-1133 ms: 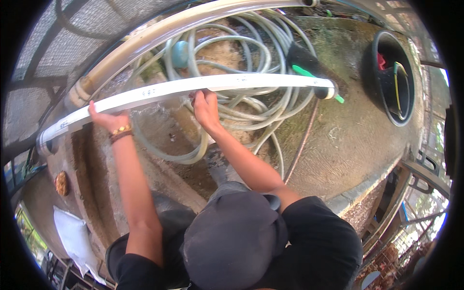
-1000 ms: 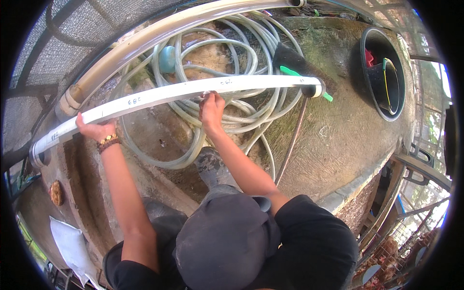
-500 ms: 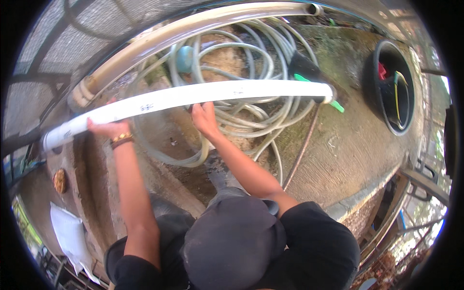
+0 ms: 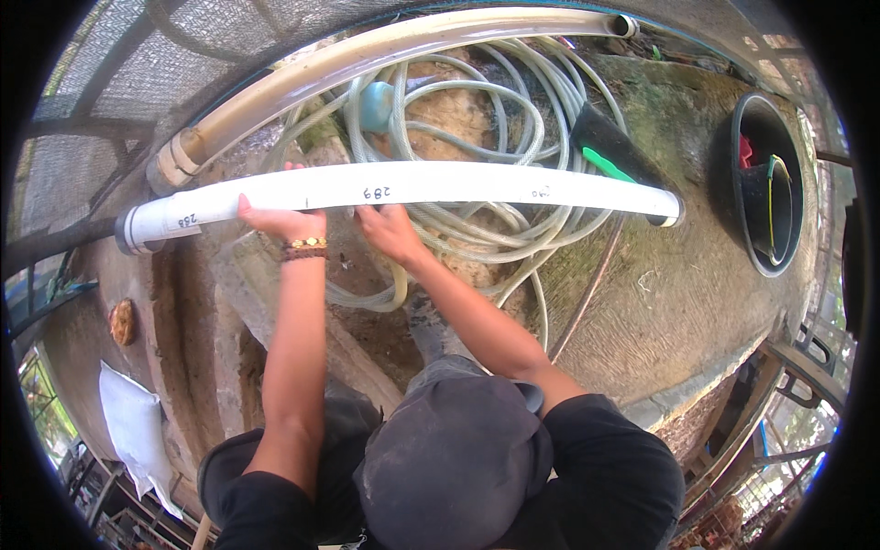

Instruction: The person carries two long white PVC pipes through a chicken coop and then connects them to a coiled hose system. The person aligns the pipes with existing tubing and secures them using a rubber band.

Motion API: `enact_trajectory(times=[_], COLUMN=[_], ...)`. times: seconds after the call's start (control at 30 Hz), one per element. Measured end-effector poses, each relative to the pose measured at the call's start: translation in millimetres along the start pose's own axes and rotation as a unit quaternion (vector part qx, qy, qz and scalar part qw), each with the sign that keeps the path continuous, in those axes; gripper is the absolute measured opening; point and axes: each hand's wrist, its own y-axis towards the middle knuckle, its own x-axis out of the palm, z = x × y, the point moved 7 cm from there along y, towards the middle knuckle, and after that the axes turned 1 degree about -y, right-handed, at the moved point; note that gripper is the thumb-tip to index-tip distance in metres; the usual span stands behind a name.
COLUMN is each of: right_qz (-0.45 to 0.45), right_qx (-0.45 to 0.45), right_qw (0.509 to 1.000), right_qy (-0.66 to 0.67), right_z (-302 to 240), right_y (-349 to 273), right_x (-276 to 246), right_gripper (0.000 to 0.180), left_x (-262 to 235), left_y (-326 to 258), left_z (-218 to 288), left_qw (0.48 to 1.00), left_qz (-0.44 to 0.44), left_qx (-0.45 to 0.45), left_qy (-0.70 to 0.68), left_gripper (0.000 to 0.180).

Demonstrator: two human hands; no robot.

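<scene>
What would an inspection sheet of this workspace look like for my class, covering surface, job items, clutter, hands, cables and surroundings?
Surface: rough concrete floor, greenish in patches.
Job's things: long white pipe with black markings, lying across both hands.
Clutter: coiled translucent hose beyond the white pipe; black tub at right, holding a black pail; white sack at lower left.
Hands: left hand holds the white pipe from beneath, fingertips showing past its far edge; right hand at its near edge, fingertips partly hidden.
Cables: nothing seen for certain.
Surroundings: mesh netting at upper left; tan pipe along the far side.
</scene>
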Motion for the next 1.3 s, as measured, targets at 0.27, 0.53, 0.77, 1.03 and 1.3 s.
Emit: enact_trajectory(times=[0.27,0.53,0.77,1.03,1.3], right_qz=[0.033,0.09,0.18,0.067,-0.002], right_qx=[-0.038,-0.001,-0.002,0.01,0.058], right_qw=[0.998,0.996,0.982,0.997,0.998], right_qy=[-0.028,-0.015,0.056,-0.035,-0.041], right_z=[-10,20,20,8,29], right_y=[-2,-7,-29,-58,-63], right_x=[0,-30,-30,-31,-18], right_gripper=[0.017,0.02,0.029,0.019,0.02], left_x=[1,-27,-17,5,11], left_y=[3,7,-32,-65,-66], left_z=[10,2,-3,-42,-40], left_qw=[0.999,0.996,0.993,0.974,0.978], left_qz=[-0.037,0.054,0.067,0.12,0.103], left_qx=[-0.028,-0.051,-0.093,-0.178,-0.174], left_qy=[-0.009,0.055,0.025,0.077,0.041], left_gripper=[0.075,0.078,0.076,0.093,0.089])
